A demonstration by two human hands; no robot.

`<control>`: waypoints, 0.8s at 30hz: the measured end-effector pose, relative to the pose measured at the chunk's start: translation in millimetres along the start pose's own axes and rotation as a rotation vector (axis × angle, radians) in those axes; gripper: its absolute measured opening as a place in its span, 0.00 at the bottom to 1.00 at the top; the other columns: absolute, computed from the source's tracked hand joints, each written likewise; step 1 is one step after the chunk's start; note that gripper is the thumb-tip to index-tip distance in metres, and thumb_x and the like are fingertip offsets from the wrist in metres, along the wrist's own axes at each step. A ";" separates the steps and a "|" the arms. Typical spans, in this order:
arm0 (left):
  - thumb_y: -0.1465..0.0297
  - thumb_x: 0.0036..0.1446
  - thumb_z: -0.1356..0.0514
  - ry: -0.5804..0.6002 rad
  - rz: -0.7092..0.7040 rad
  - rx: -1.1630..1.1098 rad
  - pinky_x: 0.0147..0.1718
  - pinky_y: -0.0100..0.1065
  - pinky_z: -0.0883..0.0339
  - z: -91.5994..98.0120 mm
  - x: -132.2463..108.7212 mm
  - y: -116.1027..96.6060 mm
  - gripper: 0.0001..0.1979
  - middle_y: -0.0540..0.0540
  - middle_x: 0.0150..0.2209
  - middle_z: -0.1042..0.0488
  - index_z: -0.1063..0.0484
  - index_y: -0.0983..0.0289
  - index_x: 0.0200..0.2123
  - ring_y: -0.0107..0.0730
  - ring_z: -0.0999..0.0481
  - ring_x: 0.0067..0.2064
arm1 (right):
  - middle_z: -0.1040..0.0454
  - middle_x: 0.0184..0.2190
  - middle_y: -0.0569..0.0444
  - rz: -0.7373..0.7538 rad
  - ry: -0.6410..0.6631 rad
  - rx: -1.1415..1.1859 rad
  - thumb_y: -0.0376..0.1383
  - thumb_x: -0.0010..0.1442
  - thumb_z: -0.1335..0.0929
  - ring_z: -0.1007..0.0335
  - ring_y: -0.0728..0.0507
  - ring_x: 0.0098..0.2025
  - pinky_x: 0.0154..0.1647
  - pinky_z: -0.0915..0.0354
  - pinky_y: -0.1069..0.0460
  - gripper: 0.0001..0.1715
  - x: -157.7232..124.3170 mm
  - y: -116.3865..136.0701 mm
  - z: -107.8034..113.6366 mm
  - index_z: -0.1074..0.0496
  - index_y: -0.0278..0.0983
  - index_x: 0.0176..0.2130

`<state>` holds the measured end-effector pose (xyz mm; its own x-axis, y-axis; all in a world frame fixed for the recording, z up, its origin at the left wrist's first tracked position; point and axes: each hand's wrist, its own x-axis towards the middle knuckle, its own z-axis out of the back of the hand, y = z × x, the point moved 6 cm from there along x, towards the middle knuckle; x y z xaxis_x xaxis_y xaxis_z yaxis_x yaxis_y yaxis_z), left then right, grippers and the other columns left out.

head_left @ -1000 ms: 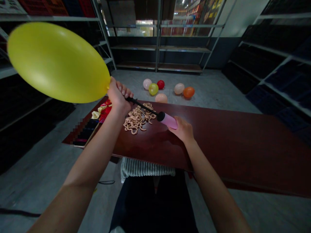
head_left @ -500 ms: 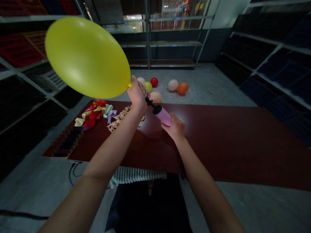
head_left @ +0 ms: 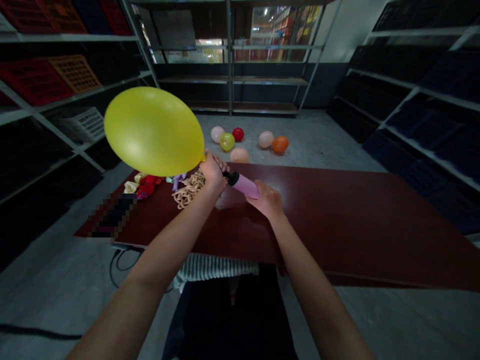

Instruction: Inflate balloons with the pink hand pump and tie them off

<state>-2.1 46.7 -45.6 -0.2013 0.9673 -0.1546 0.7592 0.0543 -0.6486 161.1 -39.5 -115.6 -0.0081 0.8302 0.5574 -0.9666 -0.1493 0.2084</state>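
Observation:
A large inflated yellow balloon (head_left: 154, 131) stretches up and left from my left hand (head_left: 213, 172), which is closed around its neck. That hand also sits at the black end of a pink hand balloon pump (head_left: 245, 185); its fingers hide how balloon and pump meet. My right hand (head_left: 267, 200) is wrapped round the pump's pink barrel, above the table. Below and left of my left hand lies a heap of tan uninflated balloons (head_left: 187, 190). Further left are red uninflated balloons (head_left: 147, 187), with cream, purple and green ones beside them.
The dark red table (head_left: 337, 215) spans the front. A pixelated dark object (head_left: 116, 215) lies at its left end. On the floor beyond are several inflated balloons, among them an orange one (head_left: 280, 144) and a red one (head_left: 237, 134). Shelves with crates (head_left: 75, 72) flank both sides.
My hands have come closer together, and the black rod that showed between them is now mostly out of sight. The yellow balloon appears lower and further right; the whole view has shifted too.

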 end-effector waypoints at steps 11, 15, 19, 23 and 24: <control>0.64 0.73 0.52 -0.037 -0.041 -0.045 0.14 0.28 0.50 42.2 -0.7 -69.8 0.26 0.44 0.13 0.52 0.53 0.61 0.20 0.22 0.50 0.12 | 0.19 0.40 0.50 0.148 0.058 -0.046 0.47 0.59 0.29 0.23 0.41 0.39 0.36 0.39 0.51 0.23 -5.8 10.4 -5.9 0.28 0.38 0.50; 0.62 0.73 0.50 -0.021 -0.102 -0.046 0.14 0.28 0.52 44.2 -1.4 -108.1 0.27 0.44 0.13 0.53 0.53 0.61 0.20 0.22 0.52 0.12 | 0.19 0.38 0.50 0.160 0.057 -0.030 0.46 0.59 0.30 0.23 0.41 0.37 0.35 0.39 0.51 0.19 -5.4 15.2 -0.2 0.27 0.38 0.46; 0.58 0.72 0.48 0.031 -0.150 -0.030 0.14 0.29 0.52 32.4 -2.4 -127.5 0.28 0.44 0.14 0.53 0.52 0.61 0.20 0.22 0.52 0.13 | 0.19 0.37 0.49 0.171 0.029 0.026 0.45 0.59 0.29 0.23 0.42 0.37 0.34 0.38 0.51 0.19 -5.9 17.2 3.5 0.27 0.37 0.47; 0.57 0.73 0.49 0.068 -0.160 -0.012 0.14 0.30 0.54 7.9 3.4 -120.8 0.28 0.44 0.14 0.54 0.52 0.61 0.21 0.23 0.54 0.14 | 0.19 0.37 0.49 0.111 -0.013 0.052 0.44 0.58 0.29 0.23 0.41 0.37 0.34 0.37 0.51 0.21 -6.4 8.1 1.7 0.28 0.36 0.48; 0.57 0.73 0.50 0.076 -0.160 -0.009 0.15 0.31 0.54 0.8 6.3 -116.9 0.27 0.45 0.15 0.55 0.52 0.60 0.21 0.24 0.54 0.14 | 0.19 0.37 0.49 0.090 -0.027 0.052 0.44 0.57 0.29 0.23 0.41 0.37 0.34 0.37 0.50 0.21 -6.4 4.9 1.1 0.28 0.36 0.48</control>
<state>-92.6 46.3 28.7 -0.2725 0.9621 0.0069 0.7267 0.2105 -0.6539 156.7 -46.2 -117.2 -0.0866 0.7978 0.5967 -0.9478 -0.2505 0.1973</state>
